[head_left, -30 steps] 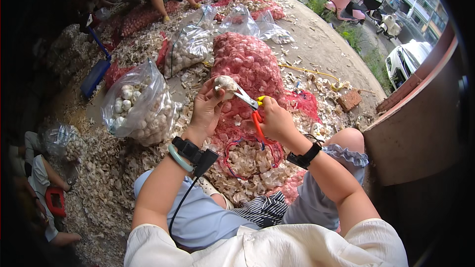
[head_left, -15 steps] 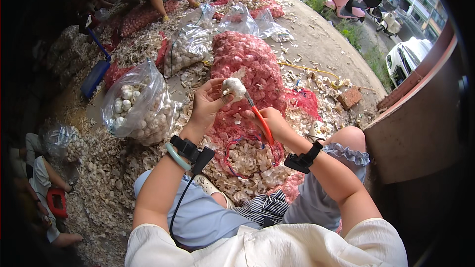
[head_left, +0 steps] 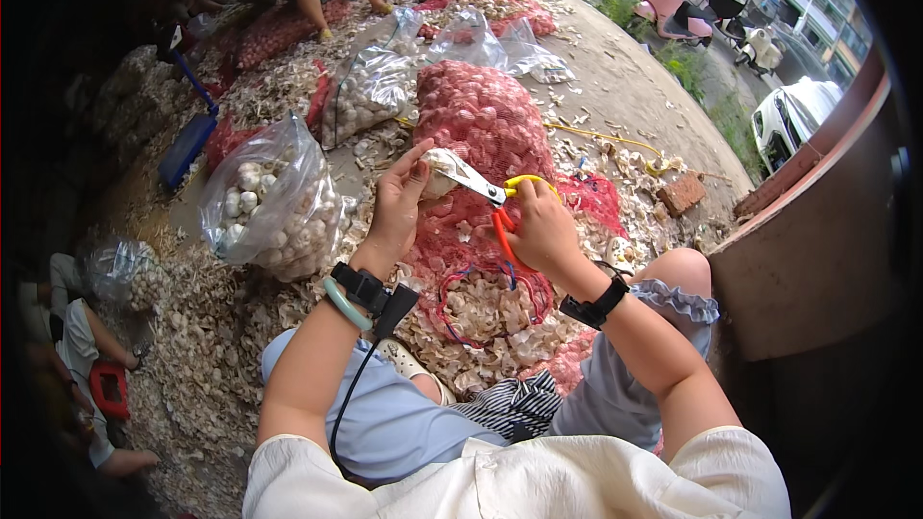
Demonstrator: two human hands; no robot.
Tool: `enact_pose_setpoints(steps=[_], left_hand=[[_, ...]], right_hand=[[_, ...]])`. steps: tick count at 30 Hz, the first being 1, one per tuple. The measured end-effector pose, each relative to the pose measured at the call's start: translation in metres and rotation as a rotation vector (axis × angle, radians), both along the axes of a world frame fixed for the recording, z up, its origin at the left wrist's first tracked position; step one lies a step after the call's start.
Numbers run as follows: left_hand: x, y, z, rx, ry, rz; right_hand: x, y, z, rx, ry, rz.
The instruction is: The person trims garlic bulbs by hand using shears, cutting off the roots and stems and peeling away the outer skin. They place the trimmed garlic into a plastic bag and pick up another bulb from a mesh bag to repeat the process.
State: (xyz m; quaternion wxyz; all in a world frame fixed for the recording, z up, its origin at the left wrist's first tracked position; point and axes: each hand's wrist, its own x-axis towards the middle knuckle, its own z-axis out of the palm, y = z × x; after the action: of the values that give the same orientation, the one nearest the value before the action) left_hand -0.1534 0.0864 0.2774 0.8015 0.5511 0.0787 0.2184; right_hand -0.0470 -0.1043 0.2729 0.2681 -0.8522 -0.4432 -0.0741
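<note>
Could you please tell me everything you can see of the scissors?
The scissors have silvery, metal-looking blades joined at a pivot, plus one yellow handle and one orange-red handle, apparently plastic. The handles are spread apart in the right hand. The blades point leftward, ending at the garlic bulb in the left hand; their tips' exact contact is unclear.

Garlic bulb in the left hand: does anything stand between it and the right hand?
Yes, the scissors, held in the right hand, with their blades at the garlic bulb; nothing else visible stands between.
</note>
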Motion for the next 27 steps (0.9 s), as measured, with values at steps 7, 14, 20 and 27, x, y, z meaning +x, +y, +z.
enact_pose_setpoints(steps=[7, 14, 20, 27], left_hand=[[0.002, 0.004, -0.008, 0.039, -0.044, 0.131], [0.002, 0.006, -0.002, 0.072, 0.002, 0.131], [0.002, 0.006, -0.006, -0.105, -0.019, 0.08], [0.006, 0.006, -0.001, -0.167, -0.082, -0.026]], right_hand=[[-0.004, 0.0, 0.01, -0.094, 0.093, 0.004], [-0.005, -0.001, 0.017, -0.13, 0.427, 0.183], [-0.016, -0.001, 0.018, 0.125, 1.589, 0.453], [-0.026, -0.001, 0.011, 0.321, 1.866, 0.49]])
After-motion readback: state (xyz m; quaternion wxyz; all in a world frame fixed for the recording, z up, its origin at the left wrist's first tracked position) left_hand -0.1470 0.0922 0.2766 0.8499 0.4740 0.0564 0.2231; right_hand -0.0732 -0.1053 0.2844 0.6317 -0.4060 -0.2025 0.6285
